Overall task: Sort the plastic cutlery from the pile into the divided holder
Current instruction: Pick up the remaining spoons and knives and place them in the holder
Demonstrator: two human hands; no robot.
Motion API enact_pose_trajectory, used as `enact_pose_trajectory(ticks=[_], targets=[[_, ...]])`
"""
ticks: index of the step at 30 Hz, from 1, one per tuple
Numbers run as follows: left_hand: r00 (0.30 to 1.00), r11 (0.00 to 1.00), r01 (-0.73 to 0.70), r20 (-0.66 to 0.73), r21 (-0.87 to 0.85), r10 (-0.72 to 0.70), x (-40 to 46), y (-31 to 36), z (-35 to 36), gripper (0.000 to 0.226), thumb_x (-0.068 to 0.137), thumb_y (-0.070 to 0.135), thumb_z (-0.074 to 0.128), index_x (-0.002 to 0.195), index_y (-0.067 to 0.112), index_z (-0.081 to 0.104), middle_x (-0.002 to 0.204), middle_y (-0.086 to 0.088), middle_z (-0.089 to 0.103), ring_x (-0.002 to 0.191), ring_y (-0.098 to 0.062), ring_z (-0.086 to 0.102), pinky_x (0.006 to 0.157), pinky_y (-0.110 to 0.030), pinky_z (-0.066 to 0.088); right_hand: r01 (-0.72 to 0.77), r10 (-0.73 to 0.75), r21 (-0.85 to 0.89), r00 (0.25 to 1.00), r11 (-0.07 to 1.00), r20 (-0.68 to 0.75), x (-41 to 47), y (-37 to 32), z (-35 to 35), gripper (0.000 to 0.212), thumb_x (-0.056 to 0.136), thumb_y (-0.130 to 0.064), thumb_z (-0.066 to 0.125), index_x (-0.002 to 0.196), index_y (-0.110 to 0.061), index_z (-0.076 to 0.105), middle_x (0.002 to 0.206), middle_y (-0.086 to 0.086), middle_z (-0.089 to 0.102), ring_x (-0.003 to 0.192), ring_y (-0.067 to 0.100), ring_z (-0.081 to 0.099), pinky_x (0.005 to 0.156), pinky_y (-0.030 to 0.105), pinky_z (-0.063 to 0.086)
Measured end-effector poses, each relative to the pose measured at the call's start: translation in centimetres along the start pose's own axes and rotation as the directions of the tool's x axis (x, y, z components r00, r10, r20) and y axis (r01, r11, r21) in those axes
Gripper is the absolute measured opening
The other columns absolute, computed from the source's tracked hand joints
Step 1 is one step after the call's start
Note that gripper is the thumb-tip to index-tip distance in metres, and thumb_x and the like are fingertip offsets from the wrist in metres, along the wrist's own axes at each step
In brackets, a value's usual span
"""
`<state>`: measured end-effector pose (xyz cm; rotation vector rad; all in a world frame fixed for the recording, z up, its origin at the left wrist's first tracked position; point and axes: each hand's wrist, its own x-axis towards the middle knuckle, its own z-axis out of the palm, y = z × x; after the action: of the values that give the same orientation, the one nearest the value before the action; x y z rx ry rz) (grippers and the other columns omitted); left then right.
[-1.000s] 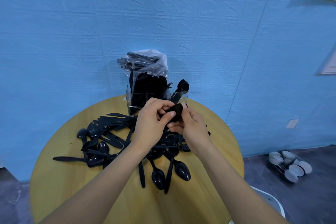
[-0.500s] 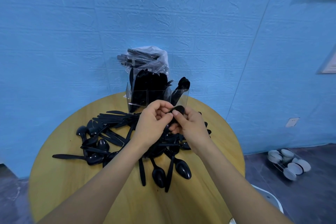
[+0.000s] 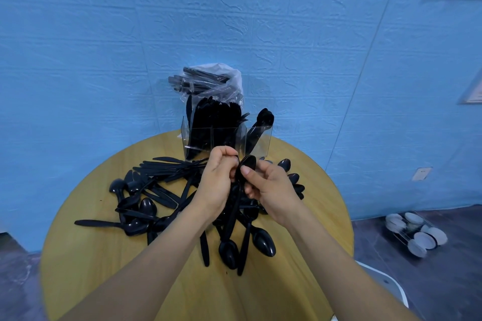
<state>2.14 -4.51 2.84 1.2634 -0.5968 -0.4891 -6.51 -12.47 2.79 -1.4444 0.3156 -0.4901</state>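
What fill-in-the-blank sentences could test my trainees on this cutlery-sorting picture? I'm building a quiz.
1. Both hands, left hand and right hand, hold a black plastic ____.
2. The unsorted pile lies on a round ____ table.
3. The clear divided holder stands at the table's ____ edge, near the blue wall.

Missing words: spoon; wooden; far

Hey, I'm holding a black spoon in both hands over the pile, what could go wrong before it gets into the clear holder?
1. The black plastic spoon is pinched only at its bowl by the left hand and right hand; that grip may slip.
2. Its handle hangs into the pile of black cutlery and might snag pieces.
3. The clear divided holder looks crowded and light, so a push could tip it.
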Motion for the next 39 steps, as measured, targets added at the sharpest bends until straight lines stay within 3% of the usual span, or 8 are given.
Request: enact_pose_trajectory(ticks=[3,9,12,15,22,27,33,39], targets=[[0.996,0.993,-0.065,-0.052,0.096,0.07,-0.1,0.0,0.2,0.013,0.095,0.003,0.044,0.094,0.015,0.047,0.078,-0.003,0.051,0.061,-0.002,0.052,0.056,-0.016,0.043,0.041,-0.042,-0.018,0.998,0.999,-0.038,0.1,0.4,-0.1,0.009,0.093,-0.009,0.056,0.098,-0.008,0.064,0.061,-0.005,0.059,0.053,0.007,0.05,0.053,0.019,0.043],[0.991,0.967,-0.011,-0.126,0.255,0.044,0.3,-0.8,-0.5,0.016,0.087,0.021,0.064,0.096,0.023,0.051,0.089,0.002,0.053,0.079,-0.01,0.053,0.071,-0.022,0.047,0.079,-0.079,-0.004,0.991,0.997,-0.108,0.2,0.8,-0.3,0.011,0.093,-0.009,0.055,0.098,-0.01,0.066,0.055,-0.003,0.053,0.05,0.007,0.047,0.052,0.018,0.04],[0.987,0.957,0.158,0.002,0.245,-0.163,-0.2,-1.1,-0.6,0.023,0.095,0.038,0.049,0.101,0.018,0.058,0.082,-0.002,0.061,0.075,-0.014,0.059,0.074,-0.034,0.053,0.1,-0.102,-0.023,0.989,0.995,-0.104,0.3,0.5,-0.2,0.011,0.093,-0.008,0.055,0.093,-0.011,0.066,0.054,-0.004,0.053,0.049,0.006,0.047,0.051,0.018,0.04],[0.983,0.943,0.15,0.057,0.298,-0.175,-0.5,-0.9,-0.4,0.036,0.1,0.04,0.033,0.093,0.016,0.059,0.074,-0.001,0.063,0.073,-0.015,0.061,0.083,-0.04,0.053,0.1,-0.105,-0.042,0.989,0.994,-0.108,0.4,0.4,0.1,0.012,0.094,-0.009,0.055,0.09,-0.012,0.067,0.052,-0.004,0.051,0.049,0.008,0.045,0.05,0.019,0.04],[0.915,0.944,0.299,0.239,0.141,-0.326,-1.7,0.9,0.0,0.065,0.096,0.054,0.021,0.073,0.007,0.06,0.064,-0.005,0.063,0.06,-0.017,0.059,0.068,-0.033,0.055,-0.014,0.005,-0.13,0.998,0.991,-0.067,0.2,-0.4,-0.5,0.017,0.095,-0.009,0.054,0.081,-0.011,0.063,0.047,-0.002,0.046,0.042,0.012,0.039,0.044,0.023,0.038],[0.936,0.934,0.246,0.188,0.258,-0.298,-1.6,0.7,-0.2,0.068,0.097,0.053,0.017,0.071,0.009,0.062,0.059,0.0,0.06,0.056,-0.01,0.054,0.06,-0.024,0.044,-0.006,-0.001,-0.247,1.0,0.969,-0.029,0.1,-0.9,-0.6,0.014,0.095,-0.009,0.053,0.084,-0.008,0.062,0.045,-0.001,0.051,0.044,0.013,0.048,0.046,0.017,0.036],[0.959,0.912,0.235,0.072,0.336,-0.273,-1.4,0.9,-0.7,0.058,0.101,0.043,0.025,0.066,0.014,0.062,0.049,0.007,0.061,0.044,0.0,0.055,0.045,-0.012,0.041,0.044,-0.052,-0.172,0.998,0.984,-0.045,0.0,-1.1,-0.2,0.014,0.093,-0.007,0.056,0.09,-0.015,0.067,0.051,-0.008,0.053,0.048,0.005,0.047,0.051,0.017,0.041],[0.958,0.891,0.219,0.083,0.397,-0.273,-0.9,0.5,-1.4,0.044,0.102,0.037,0.031,0.087,0.011,0.063,0.078,-0.009,0.063,0.066,-0.017,0.057,0.061,-0.028,0.047,0.088,-0.099,-0.171,0.994,0.981,-0.056,-0.2,-1.3,0.3,0.019,0.09,-0.004,0.06,0.097,-0.021,0.067,0.073,0.002,0.058,0.047,0.007,0.048,0.047,0.019,0.041]])
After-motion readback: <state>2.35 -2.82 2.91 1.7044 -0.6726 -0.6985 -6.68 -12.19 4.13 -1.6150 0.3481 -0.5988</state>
